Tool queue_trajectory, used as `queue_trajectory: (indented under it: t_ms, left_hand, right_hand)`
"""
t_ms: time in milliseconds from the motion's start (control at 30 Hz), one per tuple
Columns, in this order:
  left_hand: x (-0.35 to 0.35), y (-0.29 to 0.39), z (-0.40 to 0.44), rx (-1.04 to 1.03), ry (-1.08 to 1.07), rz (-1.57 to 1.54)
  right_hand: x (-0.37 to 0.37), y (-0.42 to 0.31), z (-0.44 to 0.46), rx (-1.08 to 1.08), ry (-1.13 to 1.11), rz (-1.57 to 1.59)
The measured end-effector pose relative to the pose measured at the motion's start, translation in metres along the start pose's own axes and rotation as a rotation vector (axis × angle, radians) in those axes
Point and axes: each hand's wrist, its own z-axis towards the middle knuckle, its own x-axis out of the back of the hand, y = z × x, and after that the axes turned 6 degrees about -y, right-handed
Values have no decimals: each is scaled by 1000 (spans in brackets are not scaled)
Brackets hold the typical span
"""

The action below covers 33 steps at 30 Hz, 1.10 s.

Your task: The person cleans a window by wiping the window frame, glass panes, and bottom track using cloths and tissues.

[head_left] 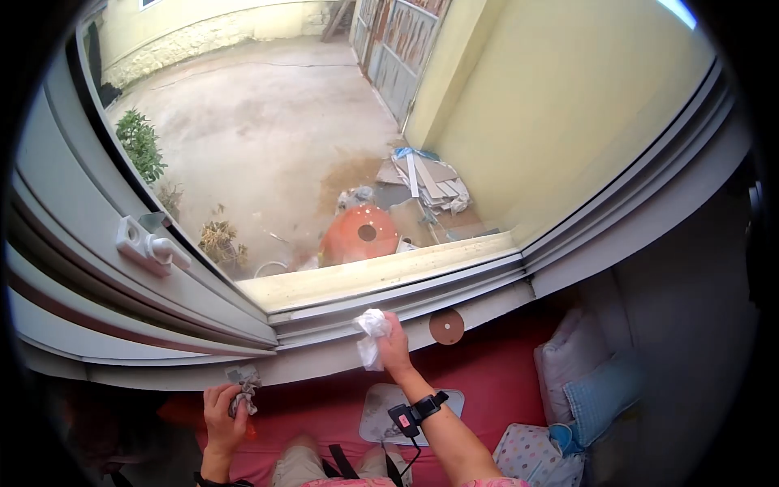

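My right hand (395,347) is closed on a crumpled white tissue (372,331), held at the inner edge of the window track (414,302). Lower on the left, my left hand (223,420) grips a wad of greyish crumpled paper or cloth (244,398); which of the two I cannot tell. That wad is just by the front edge of the white window sill (300,365). A brown disc with a small pale centre (446,326) shows at the sill's edge, right of my right hand.
A white tray with dark smudges (375,414) lies on the red cover (503,369) below, partly behind my right forearm. Pillows (600,390) are at the right. The window handle (154,246) juts out at the left. Beyond the glass is a yard (268,122) with rubble.
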Motion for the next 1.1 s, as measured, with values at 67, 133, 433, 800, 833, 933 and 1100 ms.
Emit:
queue_trajectory:
  t_ms: [67, 133, 433, 800, 833, 933, 1100]
  left_hand:
    - [-5, -1, 0, -9, -33, 0]
    - [-15, -4, -1, -15, -28, -1]
    - [-48, -23, -17, -60, -52, 74]
    - [-74, -3, -9, -48, -203, 1]
    - [-78, -6, -8, 19, -226, -63]
    - [-73, -1, -5, -16, -221, -26]
    - [-72, 9, 0, -112, -185, -3]
  right_hand:
    - [63, 4, 22, 93, 301, -316]
    - [130, 3, 47, 56, 581, -581]
    - [323, 41, 132, -265, 943, -1081]
    - [301, 61, 146, -394, 443, -1463]
    - [297, 54, 147, -437, 377, -1492]
    - [252, 45, 138, -444, 345, -1452]
    - [100, 36, 81, -175, 251, -1313]
